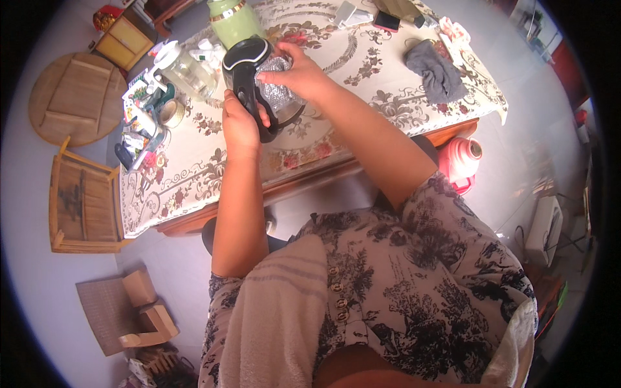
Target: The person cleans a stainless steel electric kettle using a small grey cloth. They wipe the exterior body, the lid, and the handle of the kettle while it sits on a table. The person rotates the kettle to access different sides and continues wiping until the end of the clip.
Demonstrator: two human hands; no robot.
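- Left hand (240,123) is gripping the kettle (259,77) by its black handle, fingers closed, steadying it above the tabletop (388,77).
- Right hand (297,72) is pressing a silvery scrubbing pad (273,70) against the kettle, fingers clamped on it.
- Grey cloth (436,72) is lying well apart.

- The scene was bright, lit by soft, even daylight.
- Shadows beneath the tabletop (388,97) were faint.
- A dark fisheye vignette ringed the frame, and the tabletop's straight edges bowed.
- Things far from the tabletop, toward the rim, looked soft and smeared.
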